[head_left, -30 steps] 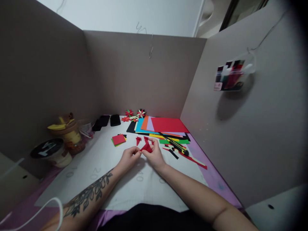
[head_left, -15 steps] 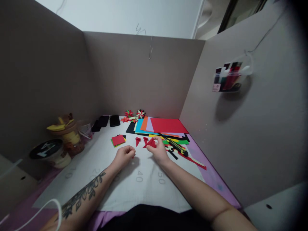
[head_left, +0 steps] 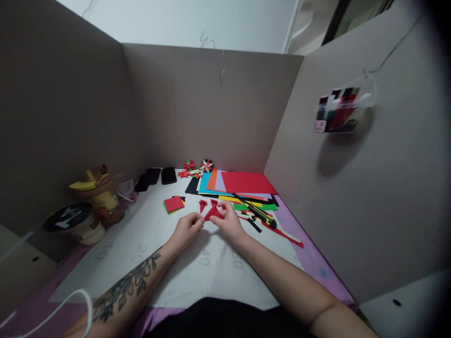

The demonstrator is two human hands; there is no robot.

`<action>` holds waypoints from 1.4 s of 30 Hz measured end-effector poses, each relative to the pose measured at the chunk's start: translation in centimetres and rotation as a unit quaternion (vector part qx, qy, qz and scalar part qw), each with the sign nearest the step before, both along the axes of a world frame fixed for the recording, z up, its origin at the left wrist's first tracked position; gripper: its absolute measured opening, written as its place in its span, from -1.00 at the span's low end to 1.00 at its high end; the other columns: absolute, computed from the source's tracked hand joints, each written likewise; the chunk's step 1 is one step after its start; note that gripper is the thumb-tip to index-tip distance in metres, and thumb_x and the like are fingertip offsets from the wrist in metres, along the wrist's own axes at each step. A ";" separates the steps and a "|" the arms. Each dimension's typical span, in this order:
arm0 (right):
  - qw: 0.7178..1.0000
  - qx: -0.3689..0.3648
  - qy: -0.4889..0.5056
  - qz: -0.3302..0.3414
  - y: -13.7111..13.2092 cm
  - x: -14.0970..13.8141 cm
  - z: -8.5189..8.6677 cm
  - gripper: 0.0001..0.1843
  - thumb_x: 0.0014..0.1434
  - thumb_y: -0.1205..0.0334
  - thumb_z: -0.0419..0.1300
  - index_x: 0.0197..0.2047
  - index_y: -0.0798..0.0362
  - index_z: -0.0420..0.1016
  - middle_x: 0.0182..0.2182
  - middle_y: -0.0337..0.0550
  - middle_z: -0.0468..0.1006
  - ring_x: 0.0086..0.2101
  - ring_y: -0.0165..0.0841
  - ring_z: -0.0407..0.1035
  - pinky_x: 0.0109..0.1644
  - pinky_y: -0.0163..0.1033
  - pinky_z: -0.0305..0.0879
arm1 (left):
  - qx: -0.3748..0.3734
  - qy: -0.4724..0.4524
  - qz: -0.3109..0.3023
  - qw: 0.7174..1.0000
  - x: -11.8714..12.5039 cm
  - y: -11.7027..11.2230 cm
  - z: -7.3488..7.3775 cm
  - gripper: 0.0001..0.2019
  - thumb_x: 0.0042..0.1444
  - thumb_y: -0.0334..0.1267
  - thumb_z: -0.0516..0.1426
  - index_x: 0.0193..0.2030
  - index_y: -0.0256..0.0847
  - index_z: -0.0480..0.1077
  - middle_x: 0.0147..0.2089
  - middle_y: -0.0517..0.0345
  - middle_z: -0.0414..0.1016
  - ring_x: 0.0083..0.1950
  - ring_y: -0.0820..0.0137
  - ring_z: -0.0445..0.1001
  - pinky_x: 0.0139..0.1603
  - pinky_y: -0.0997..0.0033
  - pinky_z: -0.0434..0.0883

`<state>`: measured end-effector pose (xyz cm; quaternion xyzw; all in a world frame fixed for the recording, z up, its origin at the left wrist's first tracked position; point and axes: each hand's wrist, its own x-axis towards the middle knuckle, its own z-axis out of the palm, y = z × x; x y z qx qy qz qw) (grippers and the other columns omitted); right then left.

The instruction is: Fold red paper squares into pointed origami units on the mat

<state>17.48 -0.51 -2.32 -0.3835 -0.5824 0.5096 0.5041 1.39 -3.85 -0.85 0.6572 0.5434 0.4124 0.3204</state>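
Between my two hands is a small red folded paper, shaped like a triangle. My right hand pinches its right side between thumb and fingers. The closed fingertips of my left hand meet its left corner, and that grip partly hides the corner. Just beyond, a small red folded paper piece lies on the white sheet, with another red folded piece partly behind the held paper. To the left of these sits a stack of square papers, red on top with green and yellow edges below.
Coloured paper sheets lie at the back right, with a yellow-black utility knife and paper strips before them. Folded paper stars are by the back wall. Tubs and a pot stand left, near a black phone-like object.
My right hand has brought the red folded paper left and slightly toward me. My left hand has moved right, its fingertips now at the paper's left corner.
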 end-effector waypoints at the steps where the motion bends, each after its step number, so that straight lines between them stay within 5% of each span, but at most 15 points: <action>1: 1.000 -0.001 0.005 0.000 0.2 0.2 0.1 -0.59 -0.09 0.28 0.21 -0.19 -0.02 0.11 -0.60 -0.43 0.41 -0.62 -0.47 0.25 -0.51 -0.40 0.10 | 0.007 0.000 0.008 1.000 -0.1 0.0 0.1 -0.77 0.03 -0.13 0.03 -0.48 -0.23 0.35 -0.54 0.24 0.38 -0.51 0.46 0.28 -0.48 0.51 0.18; 6: 0.996 0.007 0.076 -0.048 1.0 0.8 0.1 -0.62 -0.05 0.25 0.20 -0.17 -0.01 0.13 -0.59 -0.43 0.34 -0.56 -0.47 0.26 -0.42 -0.36 0.17 | 0.003 -0.030 0.055 0.998 -0.4 0.5 0.0 -0.75 0.03 -0.10 0.03 -0.48 -0.24 0.35 -0.55 0.24 0.36 -0.52 0.46 0.28 -0.49 0.52 0.18; 14: 0.994 0.061 0.087 -0.024 0.0 -0.5 -0.4 -0.53 -0.08 0.35 0.19 -0.05 -0.07 0.26 -0.08 -0.17 0.35 -0.27 -0.42 0.33 -0.27 -0.33 0.28 | -0.089 -0.143 0.039 0.985 0.0 0.8 -0.9 -0.69 0.00 -0.02 0.08 -0.46 -0.27 0.35 -0.62 0.30 0.26 -0.65 0.58 0.12 -0.62 0.59 0.06; 20: 0.997 0.067 0.043 -0.005 -0.2 -0.4 -0.3 -0.68 -0.05 0.38 0.12 -0.17 -0.02 0.36 -0.29 -0.26 0.43 -0.43 -0.47 0.28 -0.37 -0.36 0.24 | -0.117 -0.169 0.007 0.979 0.3 0.4 -0.7 -0.67 0.01 0.01 0.09 -0.44 -0.27 0.35 -0.58 0.28 0.30 -0.66 0.60 0.10 -0.66 0.60 0.02; 29: 0.996 0.082 0.024 -0.001 -0.4 -0.3 -0.4 -0.71 -0.07 0.41 0.10 -0.22 0.02 0.42 -0.29 -0.23 0.46 -0.32 -0.40 0.35 -0.20 -0.31 0.28 | -0.119 -0.164 -0.008 0.979 0.7 0.0 -0.3 -0.71 0.00 -0.04 0.11 -0.43 -0.28 0.36 -0.56 0.27 0.32 -0.64 0.61 0.11 -0.65 0.60 0.03; 36: 0.997 0.076 0.002 0.015 -0.1 -0.1 -0.5 -0.92 -0.07 0.34 0.18 -0.42 0.06 0.47 -0.44 -0.21 0.51 -0.40 -0.37 0.38 -0.27 -0.27 0.31 | -0.136 -0.179 -0.019 0.974 0.8 -0.3 0.2 -0.74 -0.02 -0.08 0.11 -0.44 -0.28 0.35 -0.57 0.28 0.34 -0.66 0.61 0.10 -0.65 0.58 0.02; 42: 0.996 0.082 -0.020 0.008 -0.1 0.2 -0.3 -0.91 -0.06 0.28 0.23 -0.40 0.06 0.49 -0.43 -0.18 0.52 -0.38 -0.34 0.40 -0.26 -0.25 0.33 | -0.065 -0.107 -0.020 0.992 0.8 -0.5 0.6 -0.76 0.00 -0.10 0.11 -0.39 -0.28 0.40 -0.49 0.19 0.44 -0.54 0.51 0.31 -0.53 0.55 0.22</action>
